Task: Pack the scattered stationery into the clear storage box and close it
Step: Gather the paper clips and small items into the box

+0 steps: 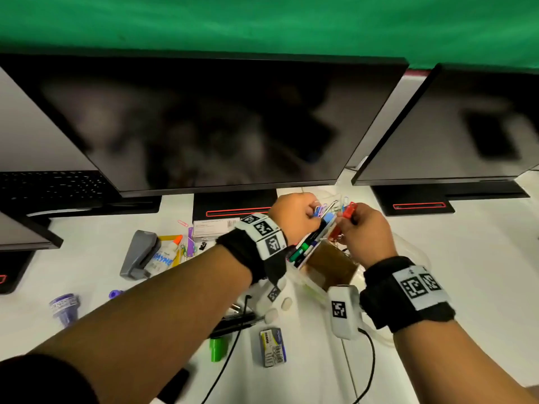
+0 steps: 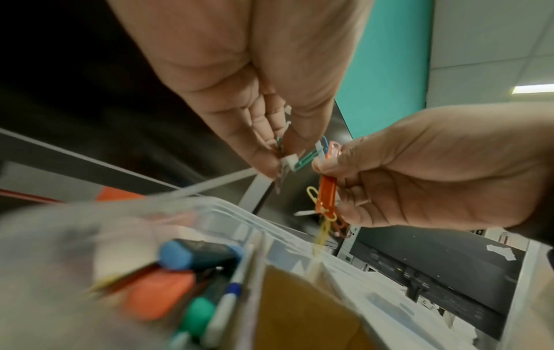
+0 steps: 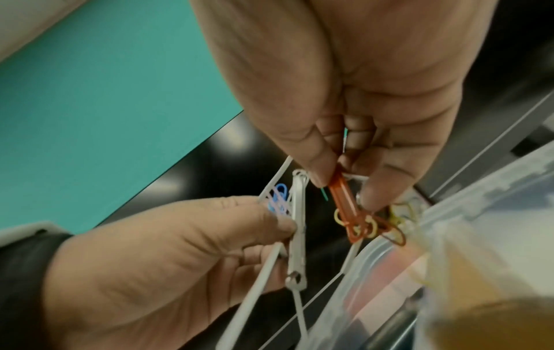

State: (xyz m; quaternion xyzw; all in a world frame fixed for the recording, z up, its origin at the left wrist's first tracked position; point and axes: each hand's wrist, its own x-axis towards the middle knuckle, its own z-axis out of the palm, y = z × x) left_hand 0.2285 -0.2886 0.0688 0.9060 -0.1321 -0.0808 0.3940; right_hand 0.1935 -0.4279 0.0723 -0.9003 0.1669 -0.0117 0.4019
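Both hands hover over the clear storage box (image 1: 415,253), whose rim shows in the wrist views (image 2: 228,213) (image 3: 455,208). My left hand (image 1: 309,214) (image 2: 280,159) pinches a white clip (image 3: 298,236) tangled with blue and green paper clips (image 2: 306,158). My right hand (image 1: 345,221) (image 3: 338,189) pinches an orange clip (image 2: 326,191) with yellow paper clips (image 3: 371,227) hanging from it. The two bunches are close together, linked by thin white strands. Inside the box lie several markers (image 1: 303,249) (image 2: 183,255) and a brown tape roll (image 1: 332,265).
On the white desk to the left lie a grey stapler (image 1: 140,255), a glue bottle (image 1: 164,258), a staples box (image 1: 217,227) and a pink paper clip (image 1: 183,223). Nearer me are a purple piece (image 1: 65,307), a green piece (image 1: 217,348) and a small pack (image 1: 272,346). Monitors (image 1: 204,126) stand behind.
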